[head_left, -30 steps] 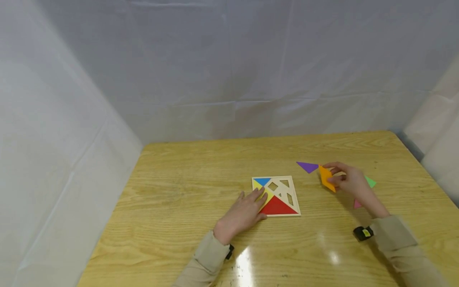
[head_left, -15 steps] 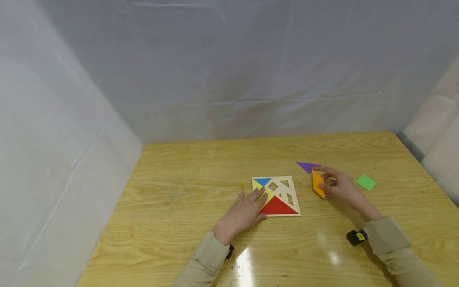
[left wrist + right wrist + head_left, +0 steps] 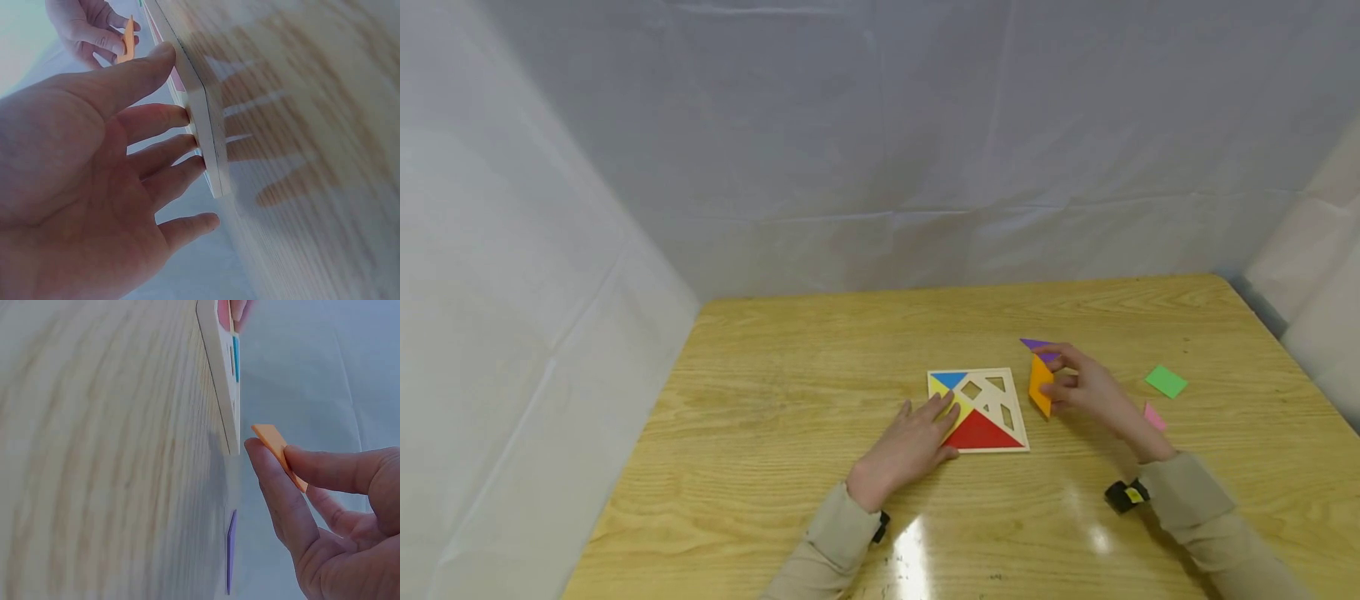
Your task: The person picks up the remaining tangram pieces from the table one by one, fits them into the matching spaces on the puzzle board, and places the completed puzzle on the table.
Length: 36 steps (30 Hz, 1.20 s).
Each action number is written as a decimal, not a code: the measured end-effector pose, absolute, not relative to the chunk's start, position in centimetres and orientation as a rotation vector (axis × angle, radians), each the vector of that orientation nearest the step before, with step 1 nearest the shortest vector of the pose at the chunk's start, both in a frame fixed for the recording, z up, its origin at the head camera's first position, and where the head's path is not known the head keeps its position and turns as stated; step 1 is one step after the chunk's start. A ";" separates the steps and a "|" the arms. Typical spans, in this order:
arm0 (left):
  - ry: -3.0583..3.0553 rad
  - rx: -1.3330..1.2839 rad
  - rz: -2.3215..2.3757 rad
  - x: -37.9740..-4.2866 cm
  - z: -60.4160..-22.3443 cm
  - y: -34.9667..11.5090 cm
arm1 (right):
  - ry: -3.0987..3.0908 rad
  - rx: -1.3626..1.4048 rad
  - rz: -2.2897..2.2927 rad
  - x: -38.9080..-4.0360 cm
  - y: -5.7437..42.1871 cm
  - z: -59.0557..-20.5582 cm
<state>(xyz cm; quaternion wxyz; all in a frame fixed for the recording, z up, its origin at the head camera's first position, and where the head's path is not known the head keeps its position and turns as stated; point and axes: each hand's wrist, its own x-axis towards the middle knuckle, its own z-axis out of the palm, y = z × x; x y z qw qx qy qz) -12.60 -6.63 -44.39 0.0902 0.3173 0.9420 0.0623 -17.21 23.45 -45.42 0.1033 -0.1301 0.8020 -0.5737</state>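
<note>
A square wooden tangram board lies on the table, with blue, yellow and red pieces set in it and several open cutouts on its right side. My left hand rests flat on the board's left part, partly covering the yellow piece; the left wrist view shows its fingers straight against the board's edge. Between thumb and fingers, my right hand pinches an orange tangram piece, tilted up on edge and just right of the board. In the right wrist view the orange piece is held above the table.
Behind the right hand lies a purple triangle, partly hidden by the fingers. Farther right are a green square and a pink piece, half covered by the right forearm. White sheeting stands around the wooden table.
My right hand has moved left with the orange piece, toward the board, uncovering the green square and now overlapping the purple triangle. The left hand has stayed in place.
</note>
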 end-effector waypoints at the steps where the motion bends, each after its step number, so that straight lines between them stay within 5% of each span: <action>1: 2.800 0.943 0.187 -12.6 -44.4 -6.6 | 2.356 -0.390 -1.701 -17.2 23.2 -45.4; 36: 2.804 0.915 0.192 -12.8 -44.7 -6.6 | 2.668 -0.675 -1.149 -17.4 19.1 -46.2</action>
